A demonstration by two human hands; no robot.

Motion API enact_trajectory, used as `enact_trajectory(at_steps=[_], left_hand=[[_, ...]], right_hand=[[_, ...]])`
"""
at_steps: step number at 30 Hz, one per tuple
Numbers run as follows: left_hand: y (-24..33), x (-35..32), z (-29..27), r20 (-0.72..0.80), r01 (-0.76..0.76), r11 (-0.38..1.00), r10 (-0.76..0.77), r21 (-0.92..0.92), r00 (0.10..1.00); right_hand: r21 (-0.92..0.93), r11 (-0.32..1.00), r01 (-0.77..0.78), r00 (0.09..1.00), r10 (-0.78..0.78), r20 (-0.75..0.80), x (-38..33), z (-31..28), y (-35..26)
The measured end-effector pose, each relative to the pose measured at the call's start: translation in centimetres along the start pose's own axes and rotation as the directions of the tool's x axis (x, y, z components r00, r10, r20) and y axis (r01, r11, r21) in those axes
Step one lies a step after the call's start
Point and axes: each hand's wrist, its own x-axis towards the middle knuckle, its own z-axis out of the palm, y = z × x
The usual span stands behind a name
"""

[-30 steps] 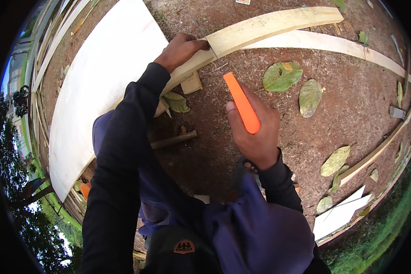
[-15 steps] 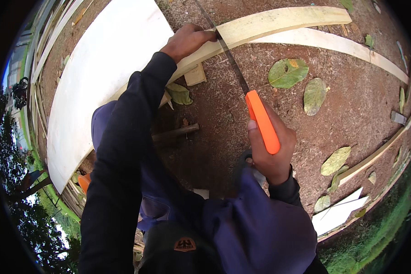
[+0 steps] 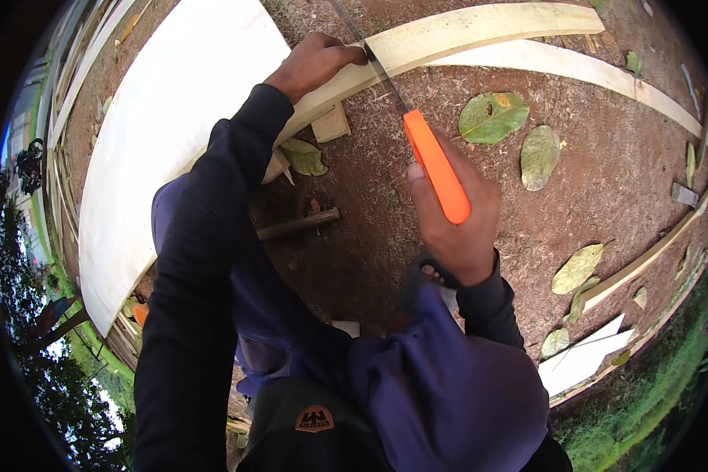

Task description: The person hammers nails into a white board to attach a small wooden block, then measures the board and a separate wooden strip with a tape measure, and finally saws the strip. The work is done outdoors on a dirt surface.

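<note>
My right hand [image 3: 460,208] is wrapped round the orange handle of a handsaw [image 3: 439,169]. The saw's dark blade crosses a long pale wooden plank [image 3: 480,30], its far end running out past the plank at the top. Just left of the blade, my left hand [image 3: 315,64] grips the plank, thumb close beside the steel and fingers over the far edge. To the left, the plank runs along the edge of a large white board [image 3: 161,145]. My left forearm hides part of both.
Another pale strip [image 3: 574,72] lies on the soil behind the plank. Large leaves [image 3: 493,118] are scattered at the right. A small wood block [image 3: 330,123] sits below the plank, and a short stick [image 3: 299,224] lies near my legs. White offcuts [image 3: 582,362] rest at lower right.
The saw and my right hand have moved up and to the left, so the handle is closer to the plank. My left hand stays on the plank; the whole view has shifted slightly.
</note>
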Motion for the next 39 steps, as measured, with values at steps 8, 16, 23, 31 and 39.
enact_trajectory(at_steps=[8, 16, 23, 31, 39], left_hand=[[-0.1, -0.5, -0.4, 0.078, -0.026, 0.995, 0.018, 0.101, 0.997], [2.3, -3.9, -0.5, -0.312, -0.067, 0.962, -0.02, -0.265, 0.95], [6.2, -6.7, -0.8, -0.392, -0.181, 0.856, -0.027, -0.484, 0.919], [6.5, -7.3, -0.5, -0.419, -0.241, 0.814, -0.004, -0.529, 0.908], [6.1, -7.3, -0.3, -0.389, -0.202, 0.806, -0.037, -0.556, 0.92]], right_hand=[[0.032, 0.999, 0.009, 1.0, -0.009, -0.004, 2.0, 1.2, 0.0], [0.081, 0.995, 0.062, 0.995, -0.055, -0.088, 1.9, 1.5, 0.7], [0.099, 0.992, 0.081, 0.992, -0.071, -0.102, 1.8, 1.3, 1.2], [0.154, 0.988, 0.011, 0.997, 0.001, -0.078, 1.9, 1.1, 0.5], [0.132, 0.99, 0.054, 0.995, -0.042, -0.096, 1.9, 1.3, 1.0]])
